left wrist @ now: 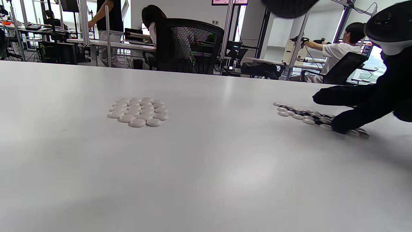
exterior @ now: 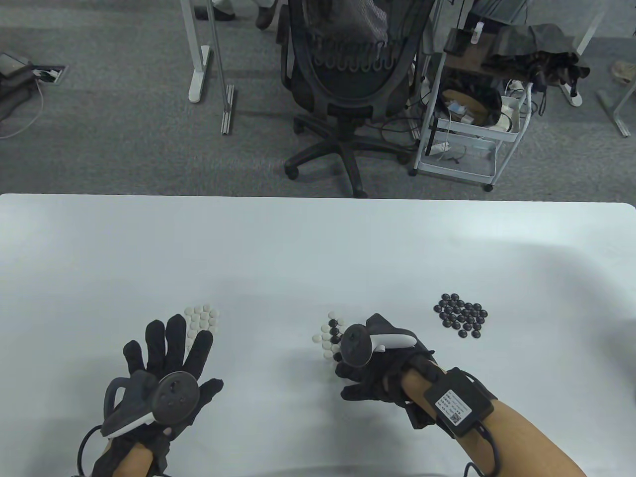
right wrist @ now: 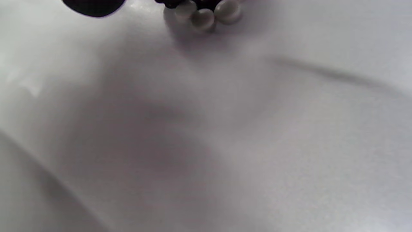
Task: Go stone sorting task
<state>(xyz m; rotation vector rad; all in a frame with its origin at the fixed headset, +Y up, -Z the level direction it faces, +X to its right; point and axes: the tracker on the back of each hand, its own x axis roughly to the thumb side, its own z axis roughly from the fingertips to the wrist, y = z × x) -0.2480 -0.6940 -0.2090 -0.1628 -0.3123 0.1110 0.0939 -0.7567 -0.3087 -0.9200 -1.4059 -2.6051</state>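
A wide, smooth white counter [exterior: 318, 238] is carrying three groups of small round Go stones. A tight cluster of white stones [exterior: 202, 318] is lying toward the left. A mixed patch of black and white stones [exterior: 329, 337] is sitting near the middle, packed closely together. A cluster of glossy black stones [exterior: 462, 315] is resting to the right, well apart from the others.

- Right hand [exterior: 380, 365] covering part of the mixed stones [exterior: 330, 335]; grip unclear.
- White pile [exterior: 202, 318] partly hidden behind left hand [exterior: 166, 370] fingers.
- Right wrist view blurred.
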